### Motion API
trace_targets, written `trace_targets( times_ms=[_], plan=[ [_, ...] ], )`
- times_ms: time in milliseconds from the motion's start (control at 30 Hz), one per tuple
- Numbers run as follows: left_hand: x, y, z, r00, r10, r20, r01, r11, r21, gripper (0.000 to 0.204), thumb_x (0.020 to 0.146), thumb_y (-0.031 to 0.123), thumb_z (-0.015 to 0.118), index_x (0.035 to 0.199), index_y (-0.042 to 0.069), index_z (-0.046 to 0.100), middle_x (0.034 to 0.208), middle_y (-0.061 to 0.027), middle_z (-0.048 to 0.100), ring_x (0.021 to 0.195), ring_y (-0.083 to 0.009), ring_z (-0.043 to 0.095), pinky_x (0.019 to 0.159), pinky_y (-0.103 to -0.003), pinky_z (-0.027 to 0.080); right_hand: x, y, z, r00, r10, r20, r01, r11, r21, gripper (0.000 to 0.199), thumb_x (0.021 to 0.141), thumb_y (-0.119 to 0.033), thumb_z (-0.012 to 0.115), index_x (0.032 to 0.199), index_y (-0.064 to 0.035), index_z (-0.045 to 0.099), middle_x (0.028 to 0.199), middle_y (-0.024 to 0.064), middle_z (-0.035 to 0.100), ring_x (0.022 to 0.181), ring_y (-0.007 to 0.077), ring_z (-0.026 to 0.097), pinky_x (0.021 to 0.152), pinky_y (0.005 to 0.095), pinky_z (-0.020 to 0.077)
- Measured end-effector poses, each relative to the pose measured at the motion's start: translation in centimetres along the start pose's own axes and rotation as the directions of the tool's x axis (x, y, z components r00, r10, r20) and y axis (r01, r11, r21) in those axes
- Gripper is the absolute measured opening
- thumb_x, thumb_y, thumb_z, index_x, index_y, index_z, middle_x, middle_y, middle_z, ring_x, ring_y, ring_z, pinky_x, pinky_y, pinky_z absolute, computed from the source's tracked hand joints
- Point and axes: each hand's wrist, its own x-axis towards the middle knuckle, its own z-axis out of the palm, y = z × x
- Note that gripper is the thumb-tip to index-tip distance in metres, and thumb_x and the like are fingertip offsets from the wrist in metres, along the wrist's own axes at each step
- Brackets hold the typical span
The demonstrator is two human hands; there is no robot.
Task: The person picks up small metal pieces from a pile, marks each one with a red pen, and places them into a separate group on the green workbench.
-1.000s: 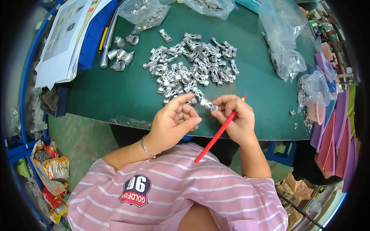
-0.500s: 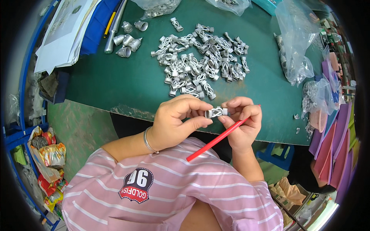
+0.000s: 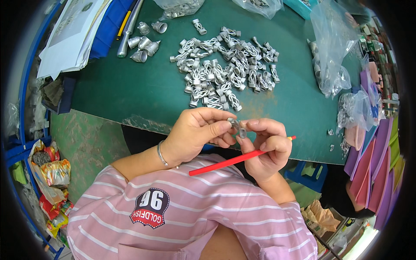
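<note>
In the head view, a small silver-grey metal piece with twisted, open strands between ribbed round ends (image 3: 236,125) has turned since half a second ago: then it lay crosswise, side-on; now it slants, one round, hollow-looking end facing the wearer. It is held above the near edge of a dark green, smooth tabletop with scuffed patches (image 3: 121,91). The left hand (image 3: 197,132), with a thin silver bangle (image 3: 161,154) on its wrist, pinches the piece's far end between thumb and forefinger. The right hand (image 3: 266,151) grips its near end between thumb and fingertips, and also keeps a slim red pen with a yellow tip (image 3: 225,163) tucked in its curled fingers; the pen now lies flatter than before.

Beyond the hands, a loose heap of similar twisted metal pieces (image 3: 210,71) covers the table's middle. To its far left sit shiny, bell-shaped metal cups (image 3: 138,56), just beside a smooth silver rod (image 3: 130,30) and a yellow pen (image 3: 124,25). On the right lies a crinkled, clear plastic bag (image 3: 331,47).
</note>
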Motion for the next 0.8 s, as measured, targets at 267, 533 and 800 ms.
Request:
trace_targets(
  times_ms=[267,533,800],
  plan=[
    [0.0,-0.3,0.0,0.999,0.032,0.003,-0.032,0.989,0.147,0.022,0.084,0.000,0.056,0.105,-0.006,0.056,0.084,-0.0123,0.064,0.068,-0.0148,0.063,0.061,-0.025,0.053,0.2,0.1,0.1,0.989,0.112,-0.094,-0.108,0.993,0.048,0.037,0.069,0.012,0.066,0.081,-0.0041,0.035,0.101,0.0203,0.052,0.085,0.0214,0.060,0.069,0.0293,0.0543],
    [-0.1,-0.7,0.3,0.831,0.546,0.110,-0.527,0.706,0.473,0.024,0.076,-0.006,0.062,0.100,-0.004,0.060,0.081,-0.0077,0.059,0.069,-0.0120,0.061,0.060,-0.022,0.052,-0.3,0.9,-0.7,0.933,0.346,-0.104,-0.332,0.935,0.126,0.033,0.072,0.010,0.065,0.079,-0.0056,0.037,0.098,0.0183,0.058,0.081,0.0141,0.057,0.071,0.0250,0.0496],
    [-0.3,-0.1,0.7,0.774,0.586,0.240,-0.576,0.494,0.651,0.020,0.072,-0.007,0.065,0.091,-0.002,0.063,0.076,-0.0064,0.059,0.064,-0.0107,0.060,0.054,-0.021,0.049,-1.5,1.1,-0.4,0.872,0.488,-0.035,-0.453,0.832,0.320,0.031,0.074,0.010,0.064,0.079,-0.0059,0.038,0.097,0.0167,0.059,0.076,0.0103,0.054,0.068,0.0234,0.0478]
  ],
)
